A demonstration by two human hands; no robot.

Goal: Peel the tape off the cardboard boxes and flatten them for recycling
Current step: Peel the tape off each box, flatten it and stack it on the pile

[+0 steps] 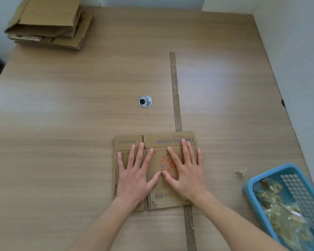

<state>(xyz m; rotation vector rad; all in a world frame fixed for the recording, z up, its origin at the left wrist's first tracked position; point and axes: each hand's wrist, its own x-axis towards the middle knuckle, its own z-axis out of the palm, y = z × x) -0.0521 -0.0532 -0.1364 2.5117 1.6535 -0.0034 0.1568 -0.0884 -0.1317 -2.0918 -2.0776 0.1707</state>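
Near the front edge of the wooden desk, both hands lie flat with fingers spread — left hand and right hand pressing the collapsed cardboard box down. Flattening step, looks nearly done. Next move likely: carry it to the stack of flattened boxes at the far left corner. Blue basket at right holds what seems to be peeled tape; one scrap lies beside it. Cable grommet mid-desk, white walls behind.
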